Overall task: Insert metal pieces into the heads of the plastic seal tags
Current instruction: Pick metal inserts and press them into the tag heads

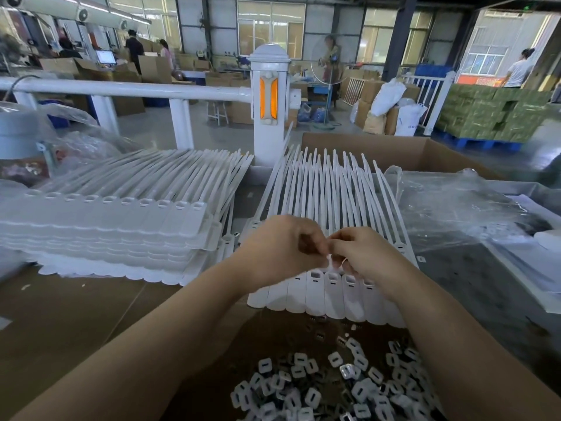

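A joined row of white plastic seal tags (315, 291) lies in front of me, heads near my hands and thin tails fanning away. My left hand (279, 247) and my right hand (361, 253) meet just above the heads, fingers curled and fingertips touching. A small white piece (329, 262) shows between the fingertips; which hand pinches it I cannot tell. A heap of small metal pieces and white caps (343, 387) lies close to me between my forearms.
A tall stack of tag sheets (121, 226) sits to the left. Crumpled clear plastic bags (455, 208) and an open cardboard box (394, 150) lie to the right. A white railing post (268, 101) stands behind the table. People work far off.
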